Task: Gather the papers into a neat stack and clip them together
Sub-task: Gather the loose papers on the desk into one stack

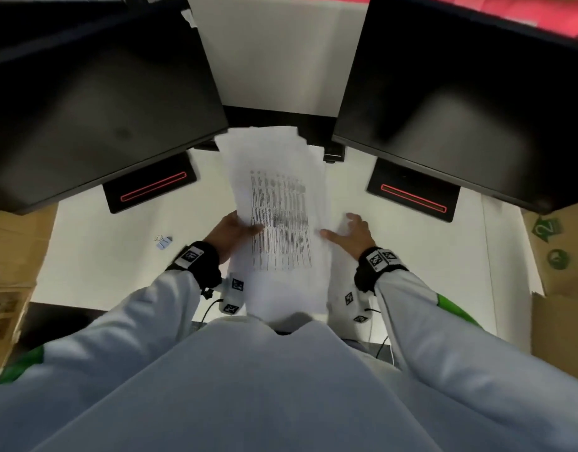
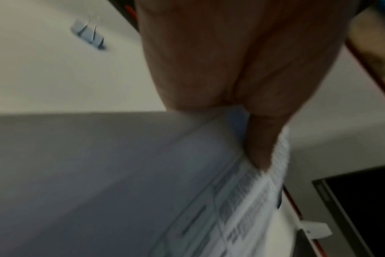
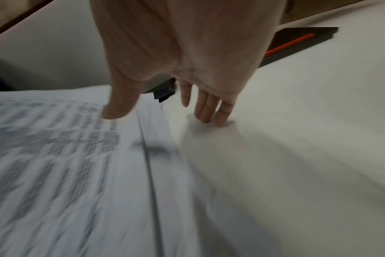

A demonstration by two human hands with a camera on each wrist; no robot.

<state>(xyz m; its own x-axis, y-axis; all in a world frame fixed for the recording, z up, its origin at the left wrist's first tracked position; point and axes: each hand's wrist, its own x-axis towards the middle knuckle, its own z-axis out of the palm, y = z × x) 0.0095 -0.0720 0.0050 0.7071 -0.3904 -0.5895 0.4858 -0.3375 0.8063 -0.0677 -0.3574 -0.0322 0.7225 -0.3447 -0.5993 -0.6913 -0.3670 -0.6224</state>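
A loose stack of printed papers (image 1: 277, 220) lies lengthwise in the middle of the white desk, its sheets fanned unevenly at the far end. My left hand (image 1: 232, 233) grips the stack's left edge, thumb on top of the print (image 2: 262, 144). My right hand (image 1: 352, 233) is spread at the right edge, with its thumb on the papers (image 3: 119, 107) and its straight fingers (image 3: 211, 113) touching the desk beside them. A small pale blue binder clip (image 1: 164, 241) lies on the desk left of my left hand, also seen in the left wrist view as the clip (image 2: 88, 34).
Two dark monitors (image 1: 95, 106) (image 1: 460, 102) stand at the back on black bases with red stripes (image 1: 150, 187) (image 1: 414, 197). Cardboard boxes flank the desk at left (image 1: 10, 252) and right (image 1: 561, 288). The desk's near edge (image 1: 118, 305) runs just in front of my body.
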